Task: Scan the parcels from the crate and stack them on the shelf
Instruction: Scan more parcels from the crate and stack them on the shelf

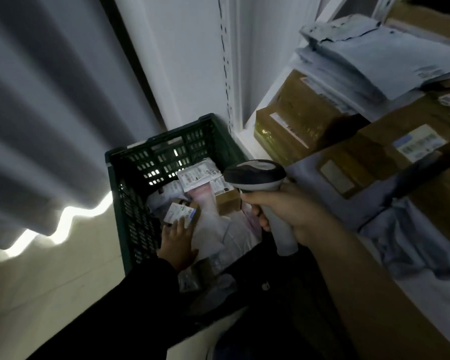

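While reaching into crate [120,178]: left hand [178,244], fingers [179,226] straight, touching small labelled parcel [178,211] inside. Right hand [283,209] gripping scanner [255,174] above. Step: pick-up. Next, probably: close fingers, lift, present label to scanner.

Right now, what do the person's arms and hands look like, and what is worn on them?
The left hand is bare, with a long black sleeve reaching its wrist. The right hand is bare too, and the right forearm shows no sleeve. No gloves or watch visible.

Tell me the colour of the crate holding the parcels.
The crate is dark green with slotted walls, seen best in the head view.
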